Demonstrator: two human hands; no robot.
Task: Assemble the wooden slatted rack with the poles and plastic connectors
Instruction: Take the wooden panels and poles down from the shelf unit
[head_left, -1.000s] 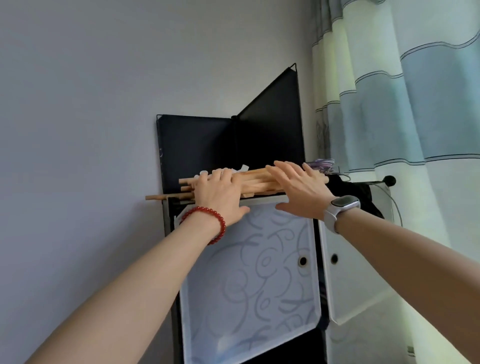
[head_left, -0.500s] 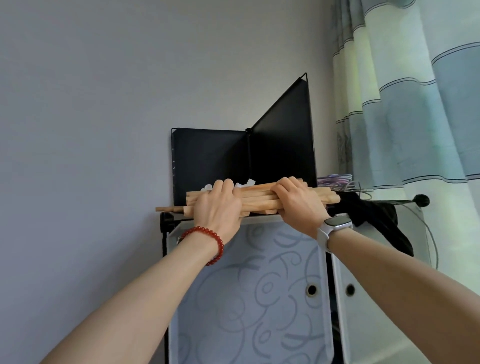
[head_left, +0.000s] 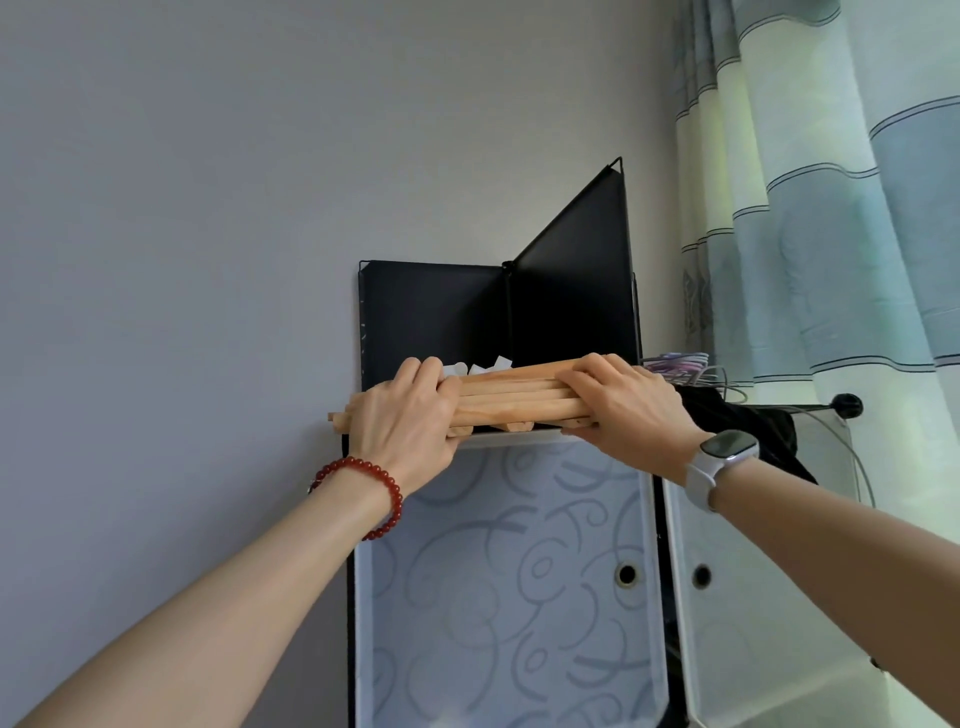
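Observation:
A bundle of several light wooden poles (head_left: 514, 397) lies across the top of a plastic cube cabinet (head_left: 514, 571), above eye level. My left hand (head_left: 402, 421), with a red bead bracelet on the wrist, grips the bundle's left end. My right hand (head_left: 631, 410), with a white watch on the wrist, grips its right end. White plastic connectors (head_left: 480, 366) peek out just behind the poles. The poles' far side is hidden.
Black panels (head_left: 493, 317) stand upright behind the bundle against the grey wall. Black cloth (head_left: 748, 426), wire hangers (head_left: 680, 366) and a black knob (head_left: 847, 405) sit on the cabinet top to the right. Striped curtains (head_left: 831, 208) hang at the right.
One second ago both hands lay flat on the poles; their fingers have since curled round the bundle. The bundle now sits slightly raised at the cabinet's front edge.

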